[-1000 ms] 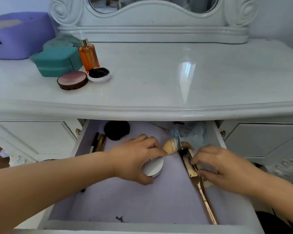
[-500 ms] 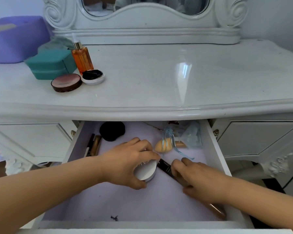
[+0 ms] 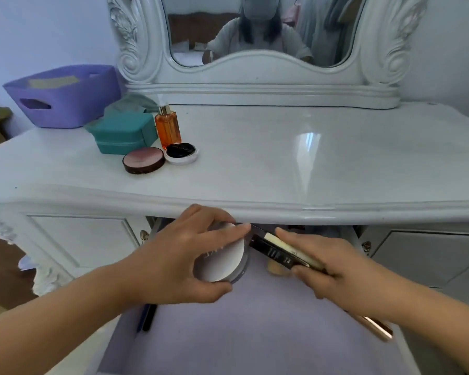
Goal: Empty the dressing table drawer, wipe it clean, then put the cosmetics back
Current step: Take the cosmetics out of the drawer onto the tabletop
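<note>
My left hand (image 3: 173, 262) curls round a round white compact (image 3: 222, 257), thumb beneath and fingers over its rim, holding it above the open lilac-lined drawer (image 3: 241, 334) just below the front edge of the glossy white dressing-table top (image 3: 309, 163). My right hand (image 3: 333, 269) pinches a bundle of slim sticks, a black tube (image 3: 271, 250) and a cream one (image 3: 290, 249) side by side; a rose-gold end (image 3: 377, 327) juts out behind my wrist, and whether it belongs to that bundle I cannot tell. Most of the drawer's back is hidden by the tabletop's edge and both hands; only a beige scrap (image 3: 275, 267) shows under the tubes, and dark pencils (image 3: 146, 316) peek from beneath my left forearm near the drawer's left wall. The tabletop's middle and right lie bare; at its left rear stand a lilac plastic basket (image 3: 65, 96), a teal case (image 3: 122, 135), an amber bottle (image 3: 168, 127), a pink-lidded brown compact (image 3: 143, 159) and a black-topped white one (image 3: 181, 153). Half a second ago both hands were down on the drawer liner; now they are raised to the table's edge.
</note>
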`<state>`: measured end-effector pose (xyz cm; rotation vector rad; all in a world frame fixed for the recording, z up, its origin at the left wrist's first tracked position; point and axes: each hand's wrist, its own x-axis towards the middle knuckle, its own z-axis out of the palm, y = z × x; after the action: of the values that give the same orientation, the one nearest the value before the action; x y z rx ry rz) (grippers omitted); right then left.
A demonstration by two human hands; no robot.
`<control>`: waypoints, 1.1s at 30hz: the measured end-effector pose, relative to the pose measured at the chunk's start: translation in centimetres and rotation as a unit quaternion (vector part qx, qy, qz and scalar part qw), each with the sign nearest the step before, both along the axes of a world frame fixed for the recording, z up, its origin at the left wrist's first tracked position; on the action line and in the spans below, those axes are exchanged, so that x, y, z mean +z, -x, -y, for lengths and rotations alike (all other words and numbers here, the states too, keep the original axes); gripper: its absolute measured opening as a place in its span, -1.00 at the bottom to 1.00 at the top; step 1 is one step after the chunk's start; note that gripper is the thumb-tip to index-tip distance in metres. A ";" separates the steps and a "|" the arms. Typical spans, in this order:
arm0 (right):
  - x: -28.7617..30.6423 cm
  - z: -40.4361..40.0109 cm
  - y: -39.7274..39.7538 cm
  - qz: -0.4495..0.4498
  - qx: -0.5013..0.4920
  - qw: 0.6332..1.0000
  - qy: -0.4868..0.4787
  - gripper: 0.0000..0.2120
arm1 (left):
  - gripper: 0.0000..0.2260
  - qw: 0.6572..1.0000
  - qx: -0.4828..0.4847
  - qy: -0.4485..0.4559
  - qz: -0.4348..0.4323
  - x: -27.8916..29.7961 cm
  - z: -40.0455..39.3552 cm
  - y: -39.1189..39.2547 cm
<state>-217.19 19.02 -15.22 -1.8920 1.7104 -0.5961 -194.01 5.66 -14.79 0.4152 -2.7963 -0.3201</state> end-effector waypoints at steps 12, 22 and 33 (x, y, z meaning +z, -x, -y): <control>6.6 11.9 -2.5 0.067 -0.123 0.977 0.161 -0.54 | -0.34 0.980 0.171 -0.015 -0.103 5.7 6.4 2.2; 4.1 20.3 -1.3 0.060 -0.240 0.958 0.143 -0.61 | -0.38 0.976 0.205 -0.052 -0.055 3.6 11.1 6.9; 2.8 21.6 -0.5 -0.018 -0.287 0.947 0.140 -0.73 | -0.51 0.971 0.210 -0.065 -0.095 2.9 11.6 7.8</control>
<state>-216.65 -2.62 -12.40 -1.5628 2.3206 -1.0764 -201.81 -5.91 -11.93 0.9360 -2.4299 -0.4199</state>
